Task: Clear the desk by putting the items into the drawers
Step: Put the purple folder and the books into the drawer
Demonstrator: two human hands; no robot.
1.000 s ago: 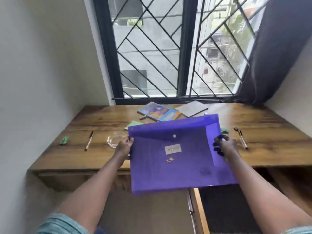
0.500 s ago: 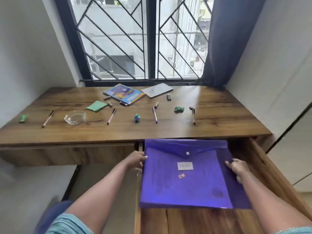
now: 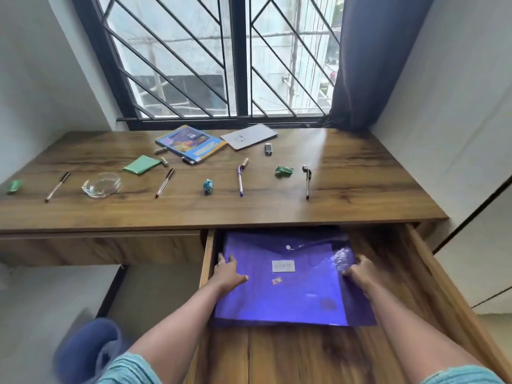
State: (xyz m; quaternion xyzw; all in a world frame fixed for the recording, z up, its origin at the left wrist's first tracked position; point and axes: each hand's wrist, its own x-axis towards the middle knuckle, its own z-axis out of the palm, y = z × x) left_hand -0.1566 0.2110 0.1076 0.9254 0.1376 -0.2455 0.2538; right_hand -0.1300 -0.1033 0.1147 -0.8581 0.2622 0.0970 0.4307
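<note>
A purple plastic folder (image 3: 285, 297) lies flat inside the open right drawer (image 3: 432, 275), its far edge tucked under the desk top. My left hand (image 3: 228, 273) rests on the folder's left edge, fingers spread over it. My right hand (image 3: 360, 271) holds the folder's right edge, fingers curled on the plastic. On the wooden desk (image 3: 360, 189) lie several pens, among them a blue one (image 3: 240, 180) and a dark one (image 3: 307, 181), a colourful book (image 3: 191, 142), a grey notebook (image 3: 249, 135), a glass dish (image 3: 102, 184) and a green cloth (image 3: 141, 164).
The left drawer (image 3: 110, 246) is shut. Small items on the desk: a USB stick (image 3: 268, 149), a crumpled green wrapper (image 3: 283, 171), a blue crumpled bit (image 3: 208, 186), a green piece (image 3: 15, 185) at far left. A barred window and dark curtain (image 3: 368, 65) stand behind.
The folder came off the desk top, went down into the open right drawer, and slid further back under the desk. Both hands stayed on its edges.
</note>
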